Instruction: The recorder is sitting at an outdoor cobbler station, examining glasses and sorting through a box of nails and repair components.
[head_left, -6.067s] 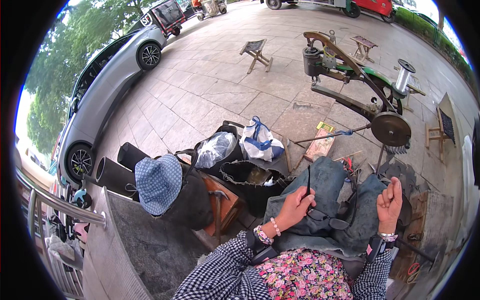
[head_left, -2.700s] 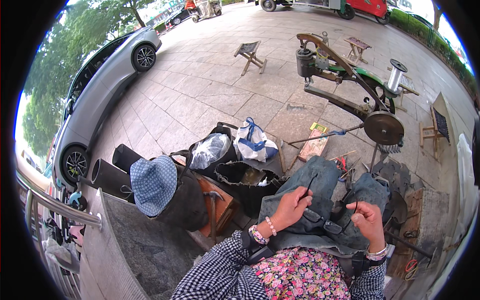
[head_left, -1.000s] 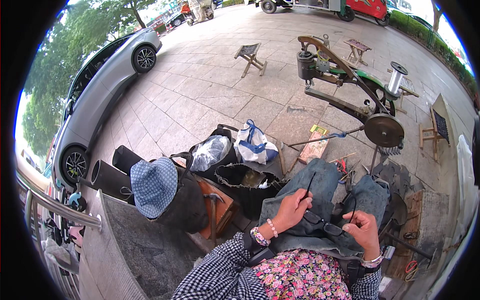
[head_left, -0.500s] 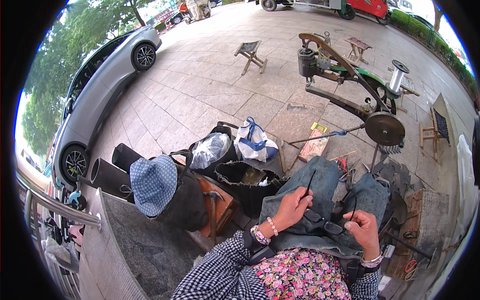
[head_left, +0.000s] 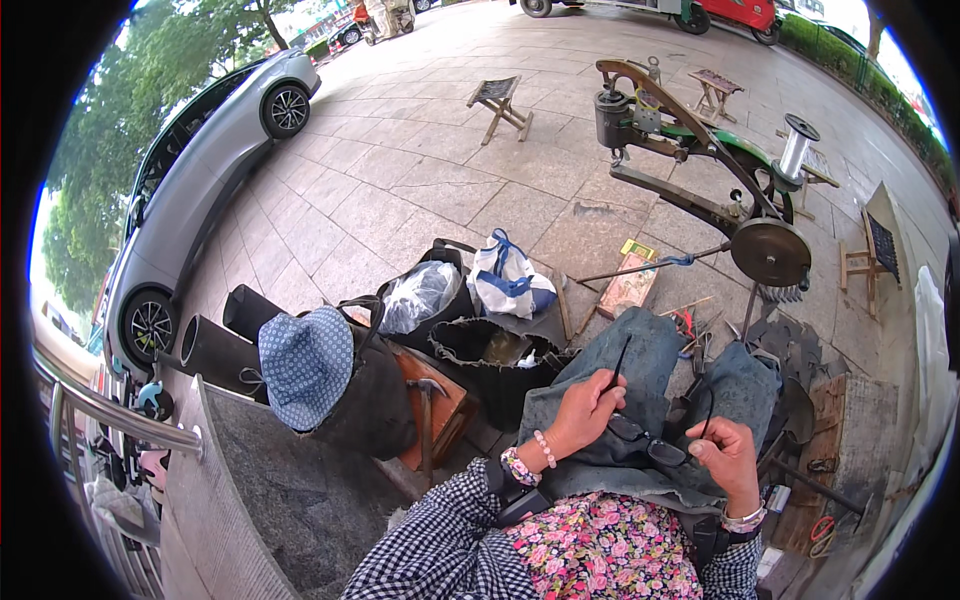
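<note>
A pair of dark-framed glasses (head_left: 664, 453) is held over my lap, its temples unfolded and pointing away from me. My left hand (head_left: 583, 412) is closed on one temple, whose dark tip sticks up past the fingers. My right hand (head_left: 728, 458) pinches the other temple between thumb and fingers. Under the glasses lies a worn blue-grey denim cloth (head_left: 628, 350) spread over my legs. A floral apron (head_left: 606, 540) covers my front.
Ahead on the right stands a hand-cranked sewing machine (head_left: 700, 150). To my left are a blue patterned hat (head_left: 306, 368) on a dark bag, a hammer (head_left: 427, 420) on a wooden box, and an open black bag (head_left: 490, 360). Pliers and scraps lie beyond my knees.
Almost nothing differs. The view has shifted very slightly; both hands keep the same hold on the glasses.
</note>
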